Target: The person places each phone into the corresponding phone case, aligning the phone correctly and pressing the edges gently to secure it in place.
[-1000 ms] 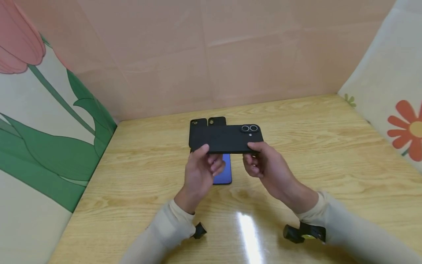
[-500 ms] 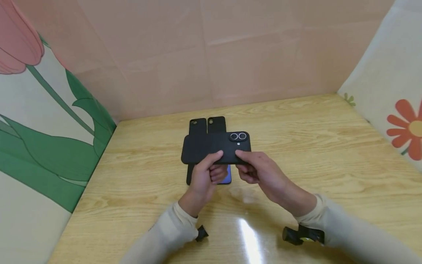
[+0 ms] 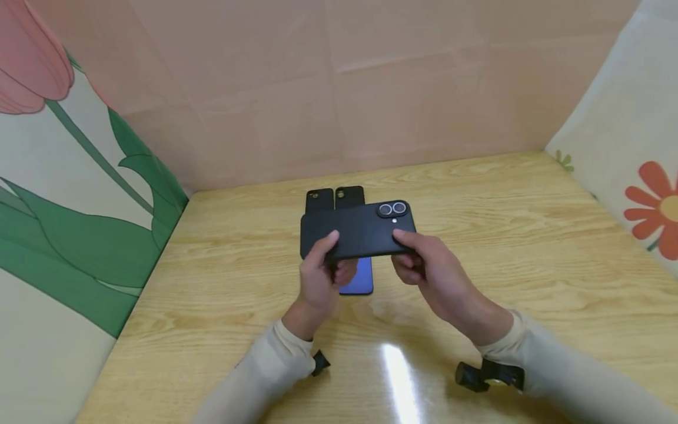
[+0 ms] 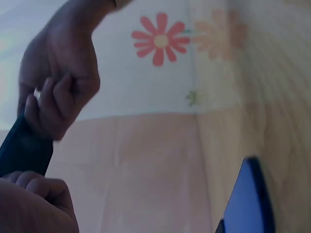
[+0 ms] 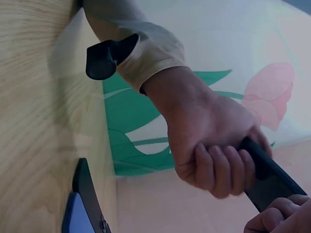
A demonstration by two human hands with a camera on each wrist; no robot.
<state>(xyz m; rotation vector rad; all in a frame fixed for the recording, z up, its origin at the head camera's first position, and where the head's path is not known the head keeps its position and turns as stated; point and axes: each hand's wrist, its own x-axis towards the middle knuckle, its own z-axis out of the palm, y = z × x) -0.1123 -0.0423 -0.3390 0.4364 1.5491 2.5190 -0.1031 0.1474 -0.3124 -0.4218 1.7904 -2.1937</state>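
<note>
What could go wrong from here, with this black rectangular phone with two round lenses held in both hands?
The black rectangular phone might tip or slip, since the left grip and right grip both hold its near long edge. If dropped, it may strike the flat blue rectangular item on the wooden table below.

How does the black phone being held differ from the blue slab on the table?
The black phone is held up by the left hand and right hand; the blue slab lies on the table. The black phone shows two ringed lenses; the blue slab's visible part shows none. Both have rounded corners.
</note>
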